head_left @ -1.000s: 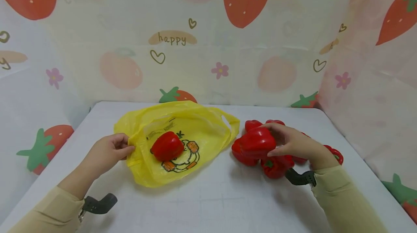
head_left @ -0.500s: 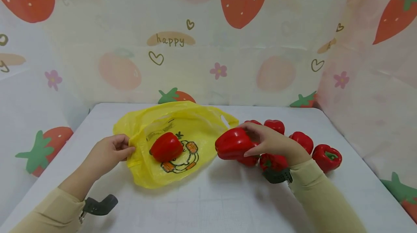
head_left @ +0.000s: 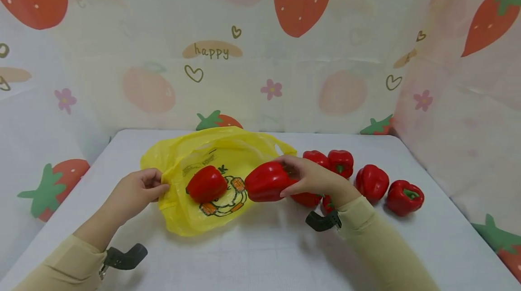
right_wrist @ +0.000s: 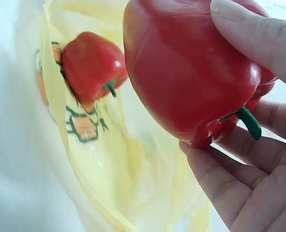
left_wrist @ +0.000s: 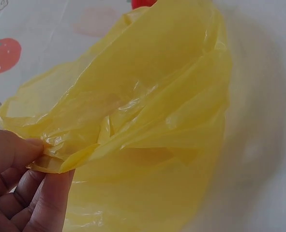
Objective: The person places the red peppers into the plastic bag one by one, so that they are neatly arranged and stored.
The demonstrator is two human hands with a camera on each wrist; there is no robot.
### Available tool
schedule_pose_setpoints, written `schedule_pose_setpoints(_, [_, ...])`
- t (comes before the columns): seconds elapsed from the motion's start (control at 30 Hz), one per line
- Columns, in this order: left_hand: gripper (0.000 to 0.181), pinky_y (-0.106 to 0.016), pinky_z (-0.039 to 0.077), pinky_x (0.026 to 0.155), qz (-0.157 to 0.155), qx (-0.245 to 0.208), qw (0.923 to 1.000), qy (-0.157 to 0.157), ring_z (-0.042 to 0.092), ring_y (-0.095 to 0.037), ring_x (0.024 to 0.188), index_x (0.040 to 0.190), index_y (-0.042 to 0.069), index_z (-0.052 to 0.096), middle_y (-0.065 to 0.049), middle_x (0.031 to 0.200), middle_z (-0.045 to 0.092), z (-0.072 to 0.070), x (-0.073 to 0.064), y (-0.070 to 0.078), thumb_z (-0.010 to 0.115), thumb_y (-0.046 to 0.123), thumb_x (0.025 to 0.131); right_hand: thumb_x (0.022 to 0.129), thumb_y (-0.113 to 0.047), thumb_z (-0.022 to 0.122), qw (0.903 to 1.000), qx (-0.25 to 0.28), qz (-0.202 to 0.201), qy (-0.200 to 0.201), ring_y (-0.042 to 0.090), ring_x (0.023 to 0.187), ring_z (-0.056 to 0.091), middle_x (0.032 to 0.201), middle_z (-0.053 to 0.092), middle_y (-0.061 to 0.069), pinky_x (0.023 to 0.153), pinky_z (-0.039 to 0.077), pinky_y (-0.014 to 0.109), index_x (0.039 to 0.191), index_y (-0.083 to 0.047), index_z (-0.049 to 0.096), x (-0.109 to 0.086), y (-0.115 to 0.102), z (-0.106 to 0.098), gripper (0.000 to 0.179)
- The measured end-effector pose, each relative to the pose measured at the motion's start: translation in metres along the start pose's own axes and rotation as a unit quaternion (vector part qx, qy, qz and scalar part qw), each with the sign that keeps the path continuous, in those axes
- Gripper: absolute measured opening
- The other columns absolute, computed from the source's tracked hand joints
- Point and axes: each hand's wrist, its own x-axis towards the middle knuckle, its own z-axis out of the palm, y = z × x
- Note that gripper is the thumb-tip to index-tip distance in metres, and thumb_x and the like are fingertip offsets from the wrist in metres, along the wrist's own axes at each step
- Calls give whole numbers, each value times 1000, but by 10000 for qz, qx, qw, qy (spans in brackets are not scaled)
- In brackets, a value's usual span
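A yellow plastic bag (head_left: 191, 221) lies spread on the table with its mouth facing me, a cartoon printed on it. My left hand (head_left: 136, 191) pinches the bag's left edge between thumb and fingers, as the left wrist view shows closely at the bag's rim (left_wrist: 70, 154). One red bell pepper (head_left: 207, 184) rests in the bag. My right hand (head_left: 315, 178) grips another red bell pepper (head_left: 265, 182) by its stem end, over the bag's right side. The right wrist view shows this held pepper (right_wrist: 186, 72) with its green stem, thumb on one side and fingers on the other.
Several more red bell peppers (head_left: 371, 183) sit on the white table (head_left: 228, 264) to the right, some partly hidden behind my right hand. A strawberry-print cloth (head_left: 228, 87) hangs behind the table and along both sides.
My right hand has carried the held bell pepper leftward from the group of peppers to the bag's right side. My left hand keeps its pinch on the bag edge.
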Motion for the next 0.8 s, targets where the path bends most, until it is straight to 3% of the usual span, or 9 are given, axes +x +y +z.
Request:
schedule_pose_setpoints(0.27, [22,-32,50,71,-74,16,10000,-15,51,-21,78,92,8,54,-6,82,57,-1,-1,2,62,28,87,69,-16,80,9990,236,-280,-261,19,112,49,119,54,-1,83,49,36,127,-23,45,21,-11,16,67])
schedule_pose_setpoints(0.53, [22,-31,49,70,-113,-26,9999,-72,51,-21,78,94,8,55,-6,83,58,-1,-3,3,62,28,87,72,-23,78,9968,162,-575,-536,18,111,49,119,52,-1,84,49,33,126,-20,45,45,-6,31,63])
schedule_pose_setpoints(0.8, [23,-34,50,73,-194,21,9998,-62,52,-21,78,96,8,55,-6,84,58,0,-1,-1,61,29,87,72,-23,78,9973,349,-331,-561,18,110,49,118,53,-3,83,49,32,125,-22,47,56,-2,46,61])
